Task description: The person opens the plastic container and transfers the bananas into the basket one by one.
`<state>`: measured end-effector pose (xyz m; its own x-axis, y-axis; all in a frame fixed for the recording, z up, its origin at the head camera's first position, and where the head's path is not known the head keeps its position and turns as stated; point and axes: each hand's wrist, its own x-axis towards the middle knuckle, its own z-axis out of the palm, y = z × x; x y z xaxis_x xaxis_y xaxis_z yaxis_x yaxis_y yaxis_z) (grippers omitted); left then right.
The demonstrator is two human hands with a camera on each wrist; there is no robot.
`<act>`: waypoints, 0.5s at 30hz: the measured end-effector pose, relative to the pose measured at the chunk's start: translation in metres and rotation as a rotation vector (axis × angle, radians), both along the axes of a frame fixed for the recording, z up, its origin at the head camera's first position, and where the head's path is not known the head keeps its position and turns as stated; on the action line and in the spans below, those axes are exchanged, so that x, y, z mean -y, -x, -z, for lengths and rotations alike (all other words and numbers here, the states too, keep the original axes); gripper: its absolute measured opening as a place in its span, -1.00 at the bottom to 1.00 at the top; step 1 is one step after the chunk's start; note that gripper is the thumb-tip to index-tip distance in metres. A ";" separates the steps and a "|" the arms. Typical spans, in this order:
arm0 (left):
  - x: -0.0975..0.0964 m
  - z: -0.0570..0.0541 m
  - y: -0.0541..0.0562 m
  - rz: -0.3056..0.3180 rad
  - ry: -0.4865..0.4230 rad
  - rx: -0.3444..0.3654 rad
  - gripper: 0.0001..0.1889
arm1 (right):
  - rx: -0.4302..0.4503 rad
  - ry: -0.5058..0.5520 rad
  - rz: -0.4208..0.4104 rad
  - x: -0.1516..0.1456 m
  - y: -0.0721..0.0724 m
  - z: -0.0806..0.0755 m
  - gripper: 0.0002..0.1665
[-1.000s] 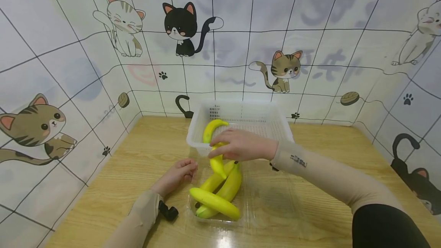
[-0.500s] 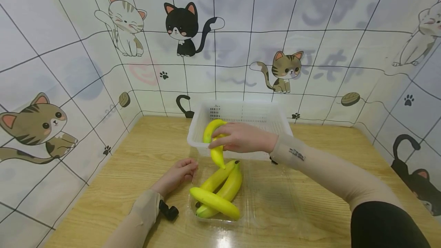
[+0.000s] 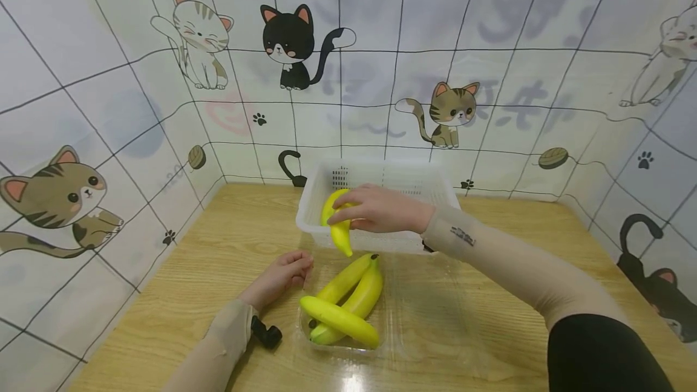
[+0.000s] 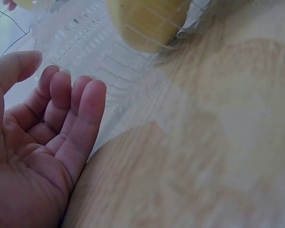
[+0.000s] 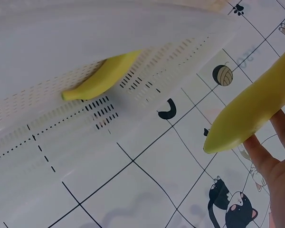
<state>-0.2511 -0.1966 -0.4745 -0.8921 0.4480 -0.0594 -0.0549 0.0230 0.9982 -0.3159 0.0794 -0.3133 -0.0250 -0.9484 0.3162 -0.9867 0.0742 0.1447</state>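
- Held banana: yellow, gripped in the right hand, tip downward, at the white basket's near rim.
- Curved banana: yellow, inside the basket, left end.
- Two bananas: yellow, lengthwise in the clear tray.
- Top banana: yellow, laid across those two.

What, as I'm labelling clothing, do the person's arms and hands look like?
The left hand and right hand are ungloved. The left sleeve and right sleeve are beige; the right one bears a dark, unreadable marking, with a black sleeve higher up. A black fitting sits at the left wrist.
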 end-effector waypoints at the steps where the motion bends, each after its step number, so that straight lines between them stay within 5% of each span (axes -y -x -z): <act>1: 0.000 0.000 0.000 0.000 -0.002 -0.001 -0.71 | -0.003 0.001 0.000 0.001 0.001 0.000 -0.55; 15: 0.001 0.000 -0.001 -0.003 0.000 0.001 -0.66 | 0.013 0.009 0.029 0.003 0.022 0.000 -0.56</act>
<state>-0.2501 -0.1980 -0.4742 -0.8935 0.4450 -0.0607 -0.0564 0.0229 0.9981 -0.3380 0.0763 -0.3138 -0.0567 -0.9442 0.3246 -0.9859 0.1042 0.1308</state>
